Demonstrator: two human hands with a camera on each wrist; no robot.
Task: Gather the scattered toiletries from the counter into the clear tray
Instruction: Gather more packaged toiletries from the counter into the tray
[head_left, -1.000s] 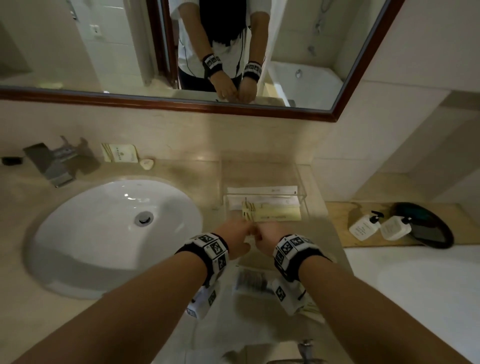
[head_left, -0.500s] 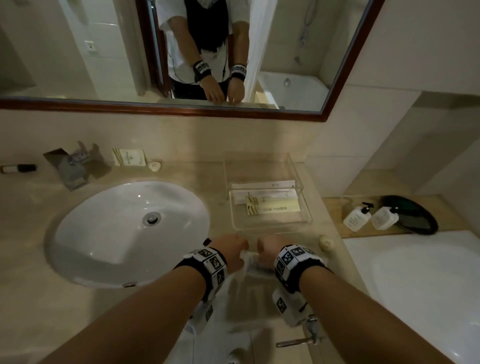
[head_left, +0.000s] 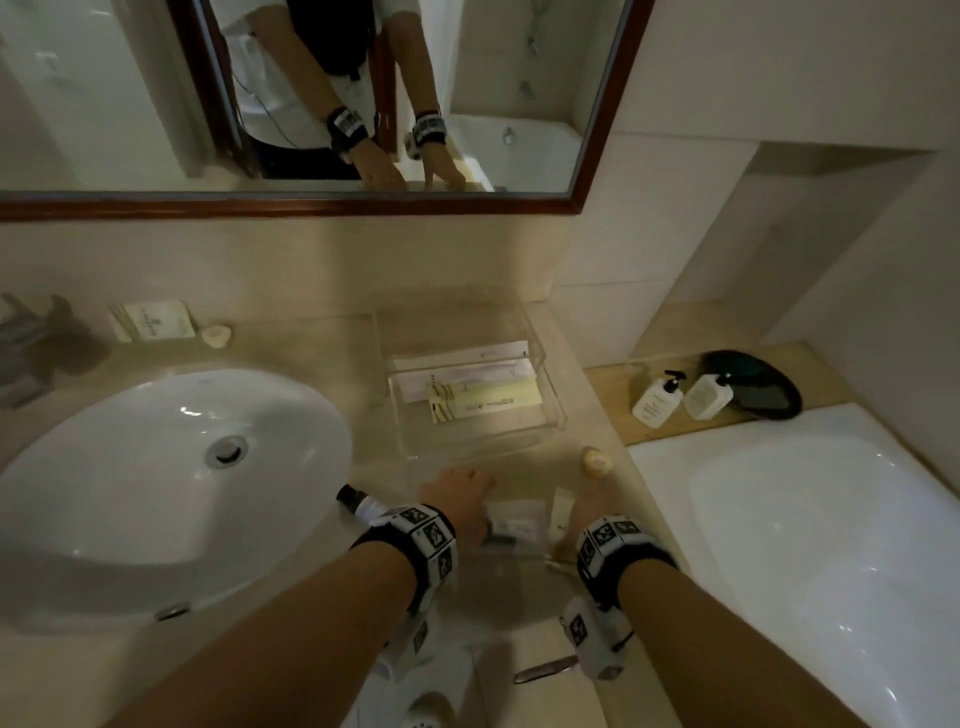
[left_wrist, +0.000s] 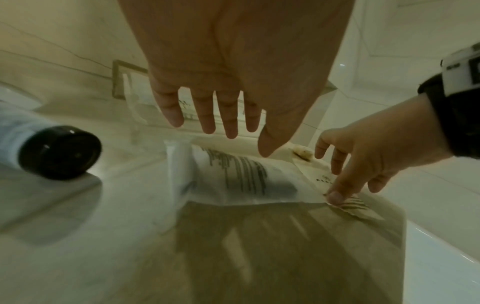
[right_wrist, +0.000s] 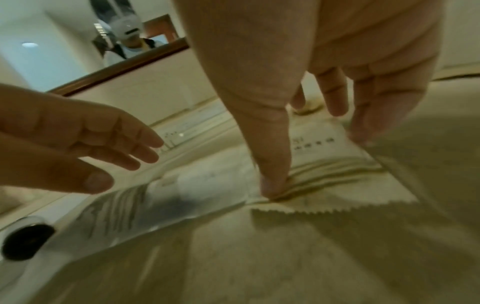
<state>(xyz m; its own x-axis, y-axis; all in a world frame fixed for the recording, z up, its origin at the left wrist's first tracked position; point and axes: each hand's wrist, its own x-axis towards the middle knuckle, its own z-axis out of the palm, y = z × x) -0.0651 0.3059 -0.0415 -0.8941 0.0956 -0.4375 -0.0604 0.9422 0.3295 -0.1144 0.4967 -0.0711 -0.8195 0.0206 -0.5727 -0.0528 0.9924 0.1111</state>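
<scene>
The clear tray (head_left: 467, 439) stands on the counter behind my hands, with several flat packets in it. In front of it lie a translucent white packet (left_wrist: 241, 181), a cream sachet (right_wrist: 335, 181) with a striped end, and a small white bottle with a black cap (left_wrist: 59, 154) on its side. My left hand (left_wrist: 221, 127) hovers over the white packet, fingers straight and holding nothing. My right hand (right_wrist: 311, 154) is spread over the cream sachet, its thumb pressing the striped end flat on the counter. A small round beige piece (head_left: 596, 461) sits right of the tray's front.
A white sink (head_left: 171, 467) fills the counter's left side. A bathtub (head_left: 831, 545) lies to the right, with two pump bottles (head_left: 657, 400) and a dark dish on its ledge. A card and a small shell-like piece stand by the back wall under the mirror.
Both hands have drawn back from the tray's front edge to the near counter and moved apart. The right thumb now rests on the cream sachet.
</scene>
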